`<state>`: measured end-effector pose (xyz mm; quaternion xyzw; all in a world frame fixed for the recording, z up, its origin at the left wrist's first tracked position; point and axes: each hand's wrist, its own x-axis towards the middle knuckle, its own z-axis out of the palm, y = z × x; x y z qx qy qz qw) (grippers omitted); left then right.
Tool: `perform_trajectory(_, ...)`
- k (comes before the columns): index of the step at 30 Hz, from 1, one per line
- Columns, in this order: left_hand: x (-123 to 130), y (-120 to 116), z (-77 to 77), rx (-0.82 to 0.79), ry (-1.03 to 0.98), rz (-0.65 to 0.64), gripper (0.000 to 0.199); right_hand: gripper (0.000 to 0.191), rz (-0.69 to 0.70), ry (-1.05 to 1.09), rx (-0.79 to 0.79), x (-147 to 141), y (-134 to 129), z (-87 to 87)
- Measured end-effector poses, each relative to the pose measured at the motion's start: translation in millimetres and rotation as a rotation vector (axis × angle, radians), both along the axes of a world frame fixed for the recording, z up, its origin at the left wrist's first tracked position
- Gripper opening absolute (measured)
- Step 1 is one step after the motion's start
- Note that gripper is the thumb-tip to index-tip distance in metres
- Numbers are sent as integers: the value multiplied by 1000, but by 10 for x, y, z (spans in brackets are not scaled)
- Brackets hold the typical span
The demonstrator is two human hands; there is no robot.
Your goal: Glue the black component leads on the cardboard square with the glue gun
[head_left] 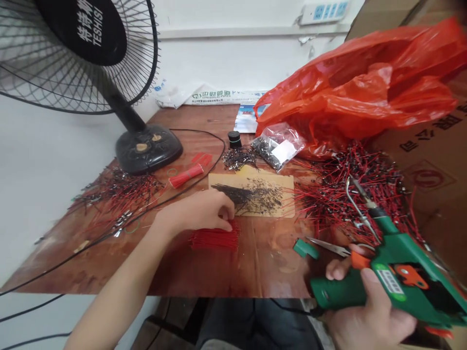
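Observation:
My left hand (204, 209) reaches over a row of short red wires (215, 239) on the table. Its thumb and forefinger are curled close together at the row's upper right end; whatever lies between them is too small to make out. Just beyond lies a tan board (288, 187), bearing a bundle of thin black wires (233, 192) and dark specks. My right hand (372, 306) is wrapped round the handle of a green soldering gun (404, 257) with an orange trigger. The gun's metal tip (359, 189) and bent feed tube point up and left, in front of a red-and-black wire heap (339, 189).
A black fan (149, 148) stands at the back left, with a cable (160, 201) across the table. Scissors (330, 246) and a green piece (305, 248) lie near the gun. More wires (120, 194), a parts bag (279, 146) and a red plastic bag (357, 92) surround the workspace.

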<state>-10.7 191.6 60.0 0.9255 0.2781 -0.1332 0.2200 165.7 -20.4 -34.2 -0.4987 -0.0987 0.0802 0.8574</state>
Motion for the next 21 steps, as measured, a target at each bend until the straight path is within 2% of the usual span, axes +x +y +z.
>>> perform_trajectory(3, 6, -28, 6, -19, 55, 13, 8, 16, -16, -12, -9, -2, -10, -3)
perform_trajectory(12, 62, -74, 10, 0, 84, 12, 10, 20, -17, -7, -3, 4, -23, -28)
perform_trajectory(17, 21, -53, -19, 1, 47, 5, 11, 14, 10, 0, -25, 7, -24, -23)
perform_trajectory(21, 48, -75, 15, 18, -64, -17, 10, 15, 3, -17, -15, -2, -12, -7)
